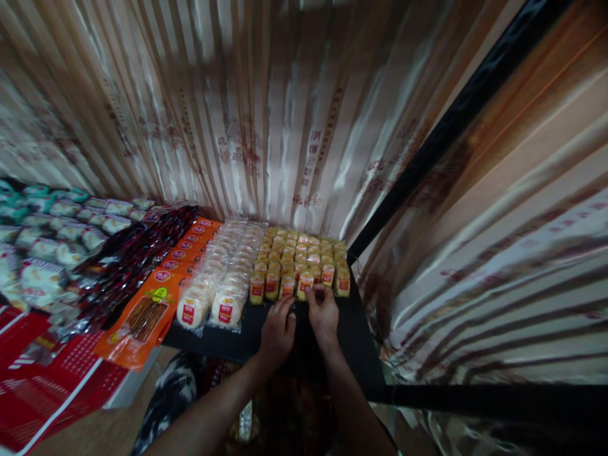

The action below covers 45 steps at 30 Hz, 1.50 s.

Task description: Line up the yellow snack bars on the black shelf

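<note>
Rows of small yellow snack packets (304,250) with red-and-white labels stand on the black shelf (351,335). My right hand (323,316) has its thumb and forefinger closed at the lower right of a front-row packet (304,284). Just left of it, my left hand (278,329) reaches forward with its fingers stretched out. Its fingertips are at the foot of a neighbouring packet (287,285), and no object shows in its palm. Beside the yellow packets lie two rows of clear-wrapped round white cakes (227,294) with red labels.
Orange snack bags (164,277) overlap in a row left of the cakes. Farther left are dark red packets (137,253) and white packets (42,278). A pleated printed curtain (266,114) hangs behind. On the right, a black post (427,139) slants up from the shelf corner.
</note>
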Available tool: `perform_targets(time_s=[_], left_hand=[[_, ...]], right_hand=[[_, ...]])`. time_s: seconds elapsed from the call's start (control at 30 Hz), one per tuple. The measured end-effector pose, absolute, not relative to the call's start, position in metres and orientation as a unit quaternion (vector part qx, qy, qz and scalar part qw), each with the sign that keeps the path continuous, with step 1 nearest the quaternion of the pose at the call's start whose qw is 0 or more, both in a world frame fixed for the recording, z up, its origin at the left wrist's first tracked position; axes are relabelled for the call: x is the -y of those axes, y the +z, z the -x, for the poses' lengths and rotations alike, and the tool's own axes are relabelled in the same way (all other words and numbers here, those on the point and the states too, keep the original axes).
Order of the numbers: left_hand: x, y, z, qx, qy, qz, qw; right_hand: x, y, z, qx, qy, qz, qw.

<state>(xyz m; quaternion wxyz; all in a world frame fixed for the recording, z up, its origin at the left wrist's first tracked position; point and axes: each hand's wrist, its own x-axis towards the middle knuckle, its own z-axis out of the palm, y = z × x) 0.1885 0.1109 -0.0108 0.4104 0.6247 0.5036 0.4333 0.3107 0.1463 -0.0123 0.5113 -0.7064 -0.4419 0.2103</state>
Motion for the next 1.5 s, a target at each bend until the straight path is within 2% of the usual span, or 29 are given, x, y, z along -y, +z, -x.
perform_targets(time_s=[0.3, 0.5, 0.7, 1.07, 1.5], left_hand=[[-0.107, -0.022, -0.188, -0.512, 0.416, -0.664, 0.352], [-0.107, -0.024, -0.189, -0.521, 0.399, -0.679, 0.330], [-0.108, -0.026, -0.191, -0.521, 0.393, -0.687, 0.320], [-0.111, -0.031, -0.192, -0.529, 0.365, -0.728, 0.239], [-0.083, -0.024, -0.186, -0.462, 0.427, -0.764, 0.144]], right_hand=[[-0.141, -0.027, -0.297, 0.466, 0.213, 0.697, 0.503], [-0.141, -0.031, -0.296, 0.483, 0.164, 0.699, 0.501], [-0.140, -0.032, -0.295, 0.468, 0.189, 0.690, 0.518], [-0.142, -0.038, -0.293, 0.499, 0.147, 0.688, 0.505], [-0.112, -0.023, -0.294, 0.495, 0.155, 0.651, 0.554]])
